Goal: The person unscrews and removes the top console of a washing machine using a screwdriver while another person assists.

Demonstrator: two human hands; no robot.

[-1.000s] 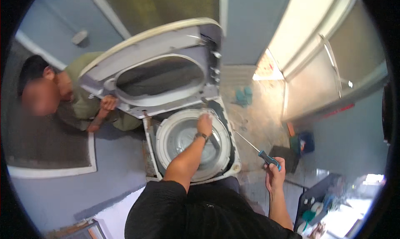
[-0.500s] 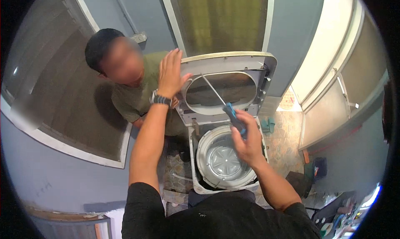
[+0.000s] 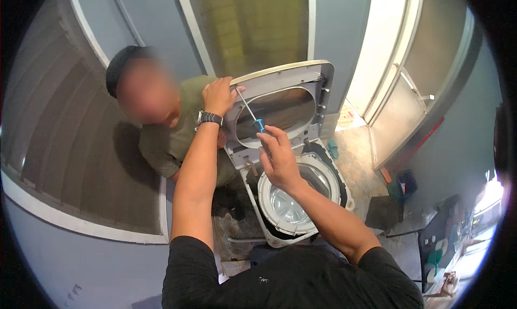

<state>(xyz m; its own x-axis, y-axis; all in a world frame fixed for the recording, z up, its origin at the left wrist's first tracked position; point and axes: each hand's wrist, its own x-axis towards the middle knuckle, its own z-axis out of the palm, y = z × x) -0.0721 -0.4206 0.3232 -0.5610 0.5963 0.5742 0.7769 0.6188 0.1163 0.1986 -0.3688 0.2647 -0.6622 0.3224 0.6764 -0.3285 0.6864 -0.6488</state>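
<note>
Before me stands a top-loading washing machine, its white top cover [image 3: 285, 72] tilted up and its tub [image 3: 293, 206] exposed. At the cover's upper left corner, my left hand [image 3: 218, 98] is closed over the edge, a watch on its wrist. A screwdriver [image 3: 259, 125] with a blue handle is gripped by the fingers of my right hand [image 3: 280, 158], in front of the cover's oval window [image 3: 277, 115]. Its thin shaft slants up and left, with the tip at the cover's underside near my left fingers. Whether the tip sits in a screw is too small to tell.
Close on the left, another person [image 3: 172, 131] in an olive shirt is beside the machine. A door [image 3: 401, 115] stands at the right, with teal slippers [image 3: 333, 149] on the tiled floor. A dark bin [image 3: 406, 182] is by the right wall.
My left hand has gone from flat, stretched fingers to curling over the cover's corner. My right hand has moved left with the screwdriver, bringing its tip to that corner. The view has shifted.
</note>
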